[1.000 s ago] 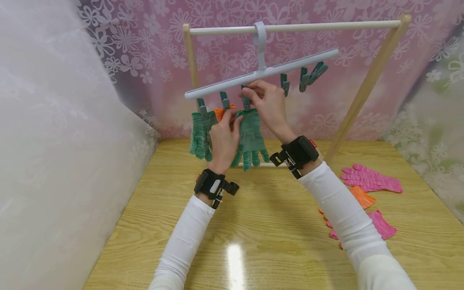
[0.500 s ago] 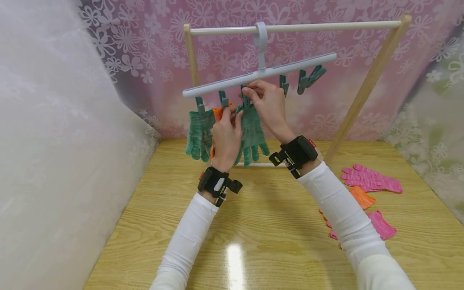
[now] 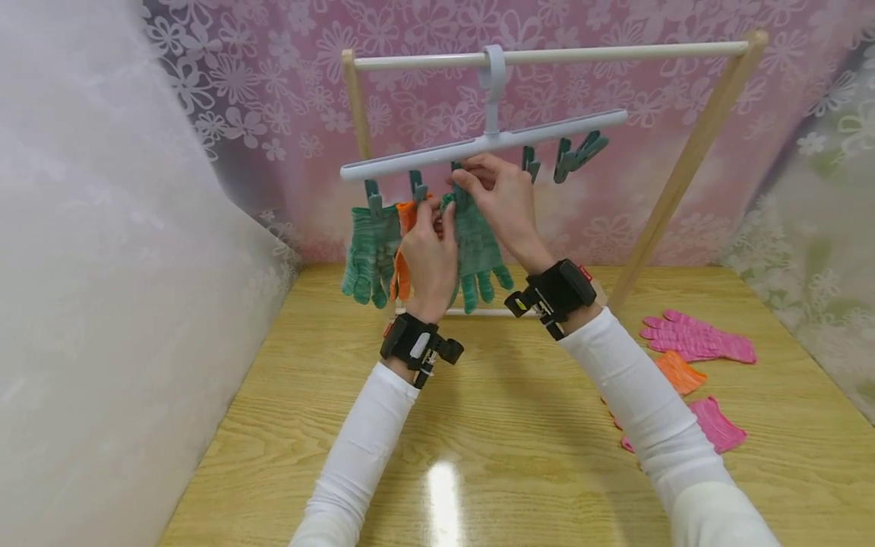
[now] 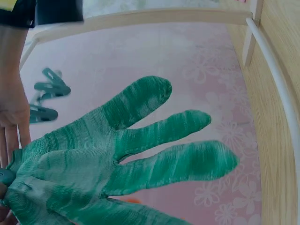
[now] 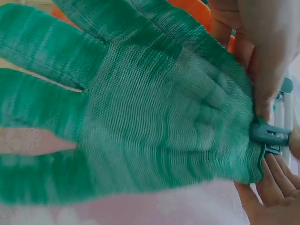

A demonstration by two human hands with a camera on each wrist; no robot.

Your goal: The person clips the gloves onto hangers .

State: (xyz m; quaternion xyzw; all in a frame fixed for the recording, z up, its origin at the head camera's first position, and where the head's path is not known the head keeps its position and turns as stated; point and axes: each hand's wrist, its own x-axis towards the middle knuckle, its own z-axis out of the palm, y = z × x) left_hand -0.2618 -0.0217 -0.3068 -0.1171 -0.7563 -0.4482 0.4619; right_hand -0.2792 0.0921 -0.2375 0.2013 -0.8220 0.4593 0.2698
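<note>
My right hand [image 3: 506, 201] pinches a dark green clip [image 5: 269, 134] under the pale grey hanger [image 3: 417, 159]. A green striped knit glove [image 5: 154, 108] hangs fingers-down, part of its cuff in that clip. At the cuff's left side, my left hand [image 3: 431, 262] pinches the fabric, which bunches above the fingertips. Left of this hand, an orange glove [image 3: 403, 216] hangs from a second clip [image 3: 417, 186], partly hidden by the hand. Another green glove [image 3: 369, 254] hangs at the far left from a third clip [image 3: 372, 199].
The hanger hooks over a white rod [image 3: 615, 53] on a wooden frame [image 3: 687, 167]. Several clips, such as one [image 3: 529, 163], dangle on its right half. Pink gloves [image 3: 700, 338] and an orange glove [image 3: 680, 372] lie on the table [image 3: 519, 456] at right, partly behind my right sleeve.
The hanger has tilted closer to level, its right end dropping. My left hand has shifted slightly right, and the cuff has bunched up at its fingertips. My right hand keeps its grip.
</note>
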